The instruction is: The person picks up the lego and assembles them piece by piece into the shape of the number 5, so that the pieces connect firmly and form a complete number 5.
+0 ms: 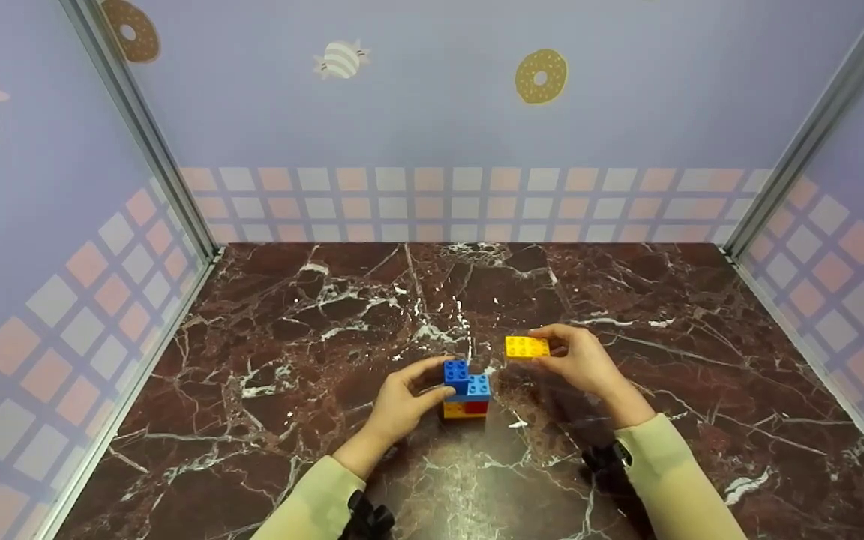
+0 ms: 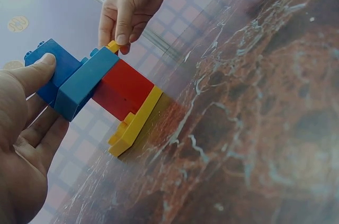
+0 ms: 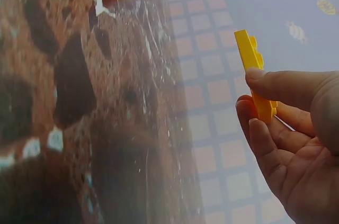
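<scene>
A stack of toy building bricks stands on the table. At its bottom lies a thin yellow brick (image 2: 139,123), with a red brick (image 2: 126,88) above it and a lighter blue brick (image 2: 87,83) across the red one. On top, to one side, sits a dark blue brick (image 1: 456,370). My left hand (image 1: 400,401) pinches this dark blue brick between thumb and fingers. Up and to the right of the stack, apart from it, my right hand (image 1: 580,361) holds a thin yellow studded brick (image 1: 520,346) by one end, studs facing up.
The dark red marbled table (image 1: 267,330) extends around the stack. Patterned purple panels (image 1: 432,127) close off the back and both sides, joined by metal corner posts (image 1: 151,127).
</scene>
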`<state>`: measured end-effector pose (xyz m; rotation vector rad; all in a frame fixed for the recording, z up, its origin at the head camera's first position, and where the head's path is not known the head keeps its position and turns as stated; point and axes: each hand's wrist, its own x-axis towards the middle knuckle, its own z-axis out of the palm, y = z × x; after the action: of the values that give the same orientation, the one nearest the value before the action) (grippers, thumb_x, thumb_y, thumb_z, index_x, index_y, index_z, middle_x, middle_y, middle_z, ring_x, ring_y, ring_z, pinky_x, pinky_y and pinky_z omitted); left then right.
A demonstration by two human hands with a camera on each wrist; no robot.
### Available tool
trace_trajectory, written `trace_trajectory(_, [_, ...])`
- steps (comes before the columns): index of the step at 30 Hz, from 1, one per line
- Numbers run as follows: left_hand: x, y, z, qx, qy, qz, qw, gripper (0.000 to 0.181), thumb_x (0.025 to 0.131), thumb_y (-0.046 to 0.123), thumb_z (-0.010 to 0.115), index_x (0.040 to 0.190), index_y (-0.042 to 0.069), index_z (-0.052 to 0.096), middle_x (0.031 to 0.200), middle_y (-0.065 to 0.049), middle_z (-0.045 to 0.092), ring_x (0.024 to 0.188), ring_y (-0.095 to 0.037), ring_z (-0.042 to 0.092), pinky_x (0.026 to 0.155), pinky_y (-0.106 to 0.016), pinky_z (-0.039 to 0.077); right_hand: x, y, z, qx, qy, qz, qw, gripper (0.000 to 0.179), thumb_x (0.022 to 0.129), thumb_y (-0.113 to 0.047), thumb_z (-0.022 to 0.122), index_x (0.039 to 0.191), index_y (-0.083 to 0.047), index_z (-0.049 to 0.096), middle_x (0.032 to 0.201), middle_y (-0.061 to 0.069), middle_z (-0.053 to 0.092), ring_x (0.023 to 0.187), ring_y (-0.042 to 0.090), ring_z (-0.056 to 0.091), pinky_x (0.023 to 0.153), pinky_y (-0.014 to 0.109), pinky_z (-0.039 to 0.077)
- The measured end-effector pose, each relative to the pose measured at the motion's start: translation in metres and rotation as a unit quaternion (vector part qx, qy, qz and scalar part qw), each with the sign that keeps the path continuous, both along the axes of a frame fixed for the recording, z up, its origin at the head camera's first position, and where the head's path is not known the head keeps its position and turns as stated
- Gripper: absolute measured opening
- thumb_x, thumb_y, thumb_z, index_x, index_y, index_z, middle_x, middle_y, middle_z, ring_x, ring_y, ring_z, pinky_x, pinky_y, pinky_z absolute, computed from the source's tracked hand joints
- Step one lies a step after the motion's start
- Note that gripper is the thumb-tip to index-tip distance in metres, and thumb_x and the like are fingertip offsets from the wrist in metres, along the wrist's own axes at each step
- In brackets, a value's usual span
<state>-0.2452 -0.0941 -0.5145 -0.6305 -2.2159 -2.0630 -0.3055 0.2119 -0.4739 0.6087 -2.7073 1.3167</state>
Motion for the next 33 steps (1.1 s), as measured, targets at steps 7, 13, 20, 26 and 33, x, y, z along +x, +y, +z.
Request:
trace_trajectory(7, [0.001,0.000,0.000,-0.005,0.002,0.004,1.0000,0.050,0.091,0.007,0.077,0.135,-0.009,0.060,0.132,-0.024,0.068,0.116,-0.031,0.070,0.095,-0.023,0.058,0.008,-0.009,0.007,-0.005,0.001,0.002,1.0000,0.033,0.087,-0.001,0.079,0.119,0.002,0.073,0.105,0.019,0.076,0.089,0.025,0.071,0.078,0.026,0.061])
trace_trajectory(13, [0.001,0.000,0.001,-0.008,0.001,0.007,0.9999,0.051,0.090,0.007,0.077,0.135,-0.008,0.061,0.132,-0.023,0.068,0.115,-0.027,0.070,0.095,-0.023,0.058,0.015,-0.015,0.014,-0.011,0.012,0.016,0.9997,0.033,0.088,-0.004,0.079,0.120,0.000,0.073,0.106,0.019,0.076,0.087,0.023,0.070,0.075,0.022,0.059])
trace_trajectory(20, [0.002,0.000,0.003,0.002,-0.003,-0.001,1.0000,0.050,0.091,0.007,0.077,0.136,-0.007,0.061,0.131,-0.025,0.068,0.118,-0.036,0.068,0.098,-0.029,0.059,0.021,-0.022,0.017,-0.020,0.022,0.031,0.9991,0.033,0.089,-0.005,0.079,0.121,0.000,0.073,0.104,0.019,0.076,0.086,0.021,0.071,0.074,0.023,0.060])
trace_trajectory(26, [0.002,0.001,0.002,0.002,0.000,0.001,1.0000,0.050,0.091,0.006,0.077,0.135,-0.008,0.061,0.130,-0.025,0.068,0.117,-0.033,0.069,0.097,-0.029,0.059,0.026,-0.028,0.020,-0.028,0.008,0.033,0.9991,0.036,0.087,-0.003,0.080,0.122,0.000,0.072,0.104,0.017,0.076,0.085,0.019,0.070,0.074,0.020,0.060])
trace_trajectory(33, [0.002,0.001,0.002,0.001,0.005,0.002,1.0000,0.050,0.090,0.005,0.077,0.135,-0.010,0.060,0.130,-0.025,0.068,0.115,-0.029,0.070,0.096,-0.030,0.059,0.030,-0.032,0.023,-0.031,0.011,0.048,0.9983,0.035,0.088,-0.005,0.080,0.121,0.000,0.072,0.107,0.018,0.076,0.086,0.018,0.069,0.076,0.023,0.061])
